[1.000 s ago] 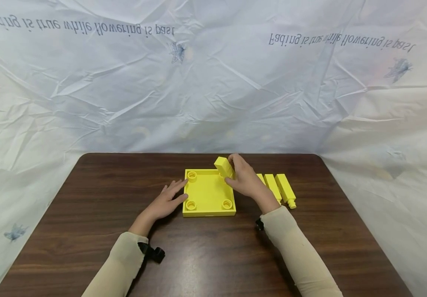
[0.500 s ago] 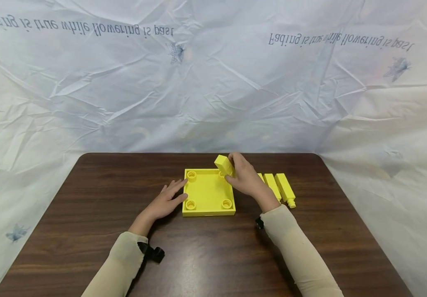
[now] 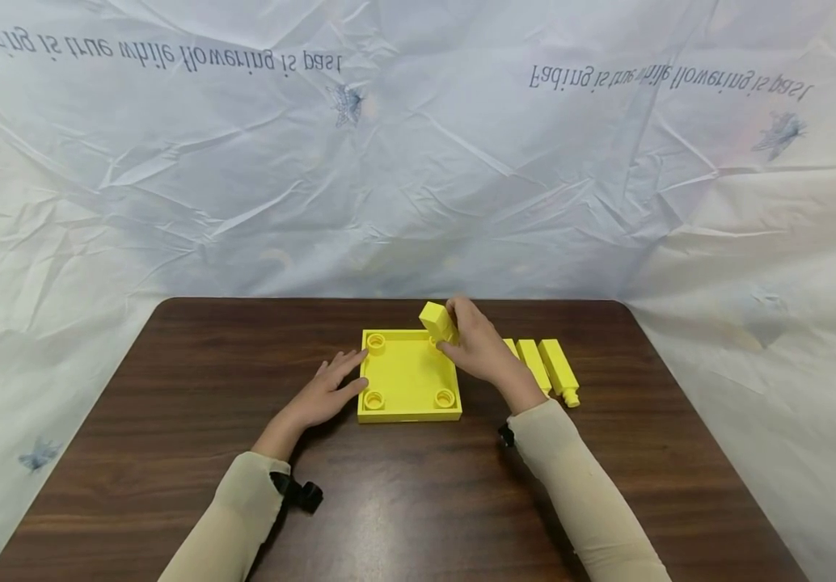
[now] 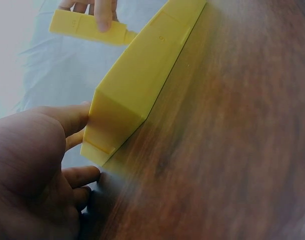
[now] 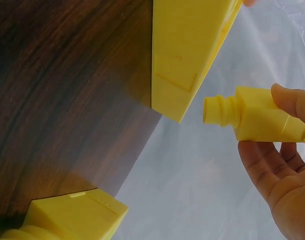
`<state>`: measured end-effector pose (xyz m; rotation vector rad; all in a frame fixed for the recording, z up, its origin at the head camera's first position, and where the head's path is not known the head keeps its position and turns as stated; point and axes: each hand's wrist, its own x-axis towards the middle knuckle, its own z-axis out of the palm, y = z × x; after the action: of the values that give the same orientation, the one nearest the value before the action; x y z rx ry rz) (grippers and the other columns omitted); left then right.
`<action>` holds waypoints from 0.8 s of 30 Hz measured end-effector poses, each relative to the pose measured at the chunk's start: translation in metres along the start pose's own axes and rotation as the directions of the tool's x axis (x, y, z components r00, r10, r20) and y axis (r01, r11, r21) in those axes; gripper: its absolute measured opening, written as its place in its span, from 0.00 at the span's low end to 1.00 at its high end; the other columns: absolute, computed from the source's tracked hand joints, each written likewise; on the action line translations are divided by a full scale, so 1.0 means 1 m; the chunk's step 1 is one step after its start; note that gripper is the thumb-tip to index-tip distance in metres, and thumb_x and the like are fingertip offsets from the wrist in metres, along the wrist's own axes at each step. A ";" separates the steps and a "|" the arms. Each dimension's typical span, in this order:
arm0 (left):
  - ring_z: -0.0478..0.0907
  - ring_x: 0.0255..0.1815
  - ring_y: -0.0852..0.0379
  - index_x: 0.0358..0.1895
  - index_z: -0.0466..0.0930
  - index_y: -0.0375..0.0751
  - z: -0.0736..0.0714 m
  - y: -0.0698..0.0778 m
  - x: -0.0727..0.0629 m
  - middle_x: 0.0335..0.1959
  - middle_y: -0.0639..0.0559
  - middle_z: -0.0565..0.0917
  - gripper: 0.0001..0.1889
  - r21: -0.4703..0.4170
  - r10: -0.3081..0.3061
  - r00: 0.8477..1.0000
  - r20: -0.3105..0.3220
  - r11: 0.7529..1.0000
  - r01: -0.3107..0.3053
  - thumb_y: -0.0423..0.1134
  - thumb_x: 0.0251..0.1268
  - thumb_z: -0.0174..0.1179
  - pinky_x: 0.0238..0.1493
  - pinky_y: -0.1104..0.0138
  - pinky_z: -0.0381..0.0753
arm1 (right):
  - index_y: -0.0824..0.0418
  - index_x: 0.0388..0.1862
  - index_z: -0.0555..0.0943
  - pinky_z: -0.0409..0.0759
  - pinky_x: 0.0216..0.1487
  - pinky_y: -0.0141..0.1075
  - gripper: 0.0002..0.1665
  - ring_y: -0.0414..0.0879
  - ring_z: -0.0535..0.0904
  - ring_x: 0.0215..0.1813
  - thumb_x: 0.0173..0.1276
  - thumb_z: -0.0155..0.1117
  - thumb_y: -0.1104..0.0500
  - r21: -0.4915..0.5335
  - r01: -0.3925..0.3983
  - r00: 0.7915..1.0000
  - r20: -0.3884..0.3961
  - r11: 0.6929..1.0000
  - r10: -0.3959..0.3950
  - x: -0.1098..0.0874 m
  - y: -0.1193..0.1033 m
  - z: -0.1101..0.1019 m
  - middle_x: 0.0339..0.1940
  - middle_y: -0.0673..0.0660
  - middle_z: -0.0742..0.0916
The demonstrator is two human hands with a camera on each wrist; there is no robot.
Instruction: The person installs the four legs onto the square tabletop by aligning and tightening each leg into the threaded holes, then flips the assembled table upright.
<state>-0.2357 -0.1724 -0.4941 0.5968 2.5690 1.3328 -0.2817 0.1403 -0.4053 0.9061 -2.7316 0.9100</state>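
Note:
A square yellow panel (image 3: 407, 373) with a raised rim lies on the table, with round threaded sockets in its corners. My left hand (image 3: 322, 398) rests its outstretched fingers and thumb against the panel's left edge. My right hand (image 3: 482, 346) pinches a yellow square leg (image 3: 437, 321), tilted over the far right socket, which is partly hidden. In the right wrist view, the threaded end of the leg (image 5: 262, 115) shows in full, apart from the panel (image 5: 182, 60). The thumb lies on one side of it, fingers on the other.
To the right of the panel, three more yellow legs lie side by side on the table, among them the rightmost leg (image 3: 559, 366), partly behind my right forearm. The dark wooden table (image 3: 403, 501) ends at a white printed cloth (image 3: 418, 186) behind it.
Almost nothing differs. My right hand and the leg have shifted very slightly, still over the far right corner; my left hand stays at the panel's edge.

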 end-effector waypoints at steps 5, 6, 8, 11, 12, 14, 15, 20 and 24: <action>0.36 0.87 0.35 0.87 0.53 0.45 -0.001 -0.001 0.002 0.86 0.36 0.51 0.35 -0.001 0.002 1.000 0.004 1.000 -0.002 0.52 0.86 0.52 0.82 0.38 0.29 | 0.63 0.55 0.65 0.76 0.40 0.44 0.27 0.52 0.72 0.41 0.70 0.75 0.67 0.000 -0.003 1.000 0.003 1.000 0.003 0.002 -0.001 0.001 0.44 0.59 0.74; 0.36 0.87 0.35 0.87 0.53 0.45 -0.001 -0.001 0.002 0.86 0.36 0.51 0.35 0.000 0.003 1.000 0.004 1.000 -0.003 0.52 0.86 0.52 0.82 0.38 0.29 | 0.63 0.55 0.66 0.77 0.40 0.43 0.27 0.52 0.72 0.41 0.70 0.75 0.67 0.000 -0.006 1.000 0.004 1.000 0.006 0.002 -0.001 0.001 0.45 0.59 0.74; 0.36 0.87 0.35 0.87 0.53 0.45 -0.001 -0.002 0.003 0.86 0.36 0.51 0.35 0.001 0.003 1.000 0.003 1.000 -0.003 0.51 0.86 0.52 0.82 0.38 0.28 | 0.63 0.56 0.66 0.78 0.41 0.43 0.28 0.52 0.74 0.42 0.70 0.75 0.67 0.003 -0.011 1.000 0.005 1.000 0.011 0.003 0.000 0.001 0.46 0.60 0.75; 0.36 0.87 0.35 0.87 0.53 0.45 -0.002 -0.003 0.003 0.86 0.36 0.51 0.35 0.005 0.001 1.000 0.002 1.000 -0.001 0.51 0.86 0.52 0.82 0.38 0.28 | 0.63 0.57 0.66 0.81 0.42 0.44 0.28 0.53 0.76 0.44 0.70 0.75 0.66 0.009 -0.014 1.000 0.006 1.000 0.014 0.004 0.000 0.002 0.48 0.61 0.76; 0.36 0.87 0.34 0.87 0.53 0.45 -0.002 -0.003 0.003 0.86 0.36 0.51 0.35 0.006 0.001 1.000 0.001 1.000 -0.001 0.51 0.86 0.52 0.82 0.38 0.29 | 0.63 0.57 0.66 0.82 0.43 0.44 0.28 0.53 0.77 0.45 0.70 0.75 0.66 0.011 -0.014 1.000 0.006 1.000 0.014 0.004 0.000 0.002 0.48 0.61 0.76; 0.36 0.87 0.34 0.87 0.53 0.45 -0.002 -0.003 0.003 0.86 0.36 0.51 0.35 0.003 0.001 1.000 0.002 1.000 -0.001 0.51 0.86 0.52 0.82 0.38 0.29 | 0.63 0.57 0.66 0.82 0.43 0.44 0.28 0.54 0.77 0.45 0.70 0.75 0.66 0.016 -0.016 1.000 0.007 1.000 0.016 0.005 0.000 0.002 0.49 0.61 0.76; 0.36 0.87 0.34 0.87 0.53 0.45 -0.002 -0.003 0.003 0.86 0.36 0.51 0.35 0.003 0.002 1.000 0.003 1.000 -0.002 0.52 0.86 0.52 0.82 0.38 0.29 | 0.63 0.57 0.66 0.82 0.42 0.44 0.28 0.54 0.77 0.45 0.70 0.75 0.66 0.018 -0.019 1.000 0.007 1.000 0.019 0.005 0.000 0.002 0.49 0.61 0.76; 0.36 0.87 0.34 0.87 0.53 0.45 -0.002 -0.003 0.002 0.86 0.35 0.52 0.35 -0.007 0.010 1.000 0.008 1.000 -0.010 0.51 0.86 0.52 0.82 0.38 0.29 | 0.62 0.55 0.65 0.79 0.39 0.43 0.26 0.52 0.74 0.40 0.72 0.74 0.64 0.030 -0.019 1.000 0.017 0.999 0.019 0.006 0.000 0.005 0.45 0.59 0.76; 0.36 0.87 0.34 0.87 0.53 0.45 -0.002 -0.004 0.002 0.86 0.35 0.52 0.35 -0.011 0.018 1.000 0.008 1.000 -0.018 0.51 0.86 0.52 0.82 0.38 0.29 | 0.60 0.53 0.65 0.79 0.39 0.43 0.25 0.53 0.75 0.41 0.72 0.73 0.64 0.053 -0.019 1.000 0.021 0.998 0.018 0.008 -0.001 0.006 0.45 0.58 0.76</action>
<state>-0.2394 -0.1747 -0.4962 0.6240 2.5547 1.3465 -0.2875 0.1321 -0.4079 0.9057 -2.7503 0.9867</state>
